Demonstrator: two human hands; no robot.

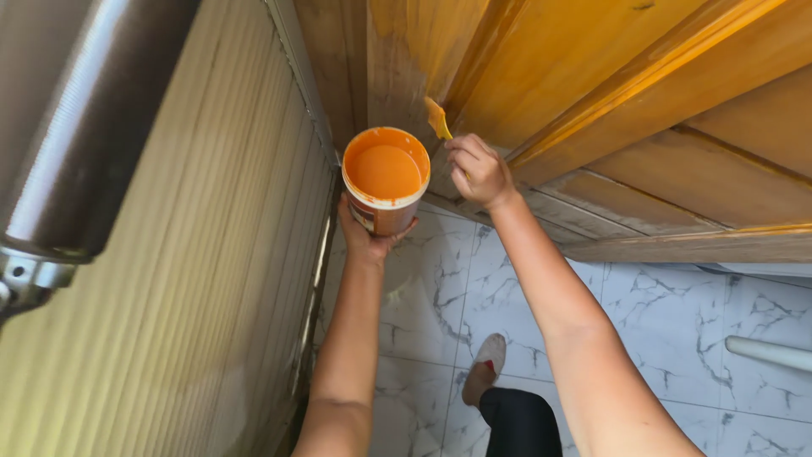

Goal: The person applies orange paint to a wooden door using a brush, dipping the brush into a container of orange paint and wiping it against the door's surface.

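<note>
At the far left, close to my head, a shiny metal bar (80, 127) on its bracket fills the corner of my view, and beside it runs a ribbed, pale yellow wall panel (211, 279) that stretches down toward the floor.

Just right of that panel my left hand (365, 239) is raised, cupping the bottom of a paint tub (385, 182) from below, fingers wrapped up its lower sides. The tub stands upright in my grip, its mouth open, holding orange paint with a smooth surface; the inner wall and rim are smeared the same orange.

Immediately to the right of the tub, my right hand (478, 172) is closed tight around the handle of a small brush (438, 118). Its orange-coated bristles point up and left, and their tip touches the wooden door (592, 76) at a vertical edge of the moulding, just above the tub's rim.

The door, glossy orange-brown with raised panels, fills the upper right. Below it lies a white marble-patterned tile floor (660, 322), where my foot in a pale slipper (489, 355) stands between my forearms. A white pipe (770, 351) lies at the far right.
</note>
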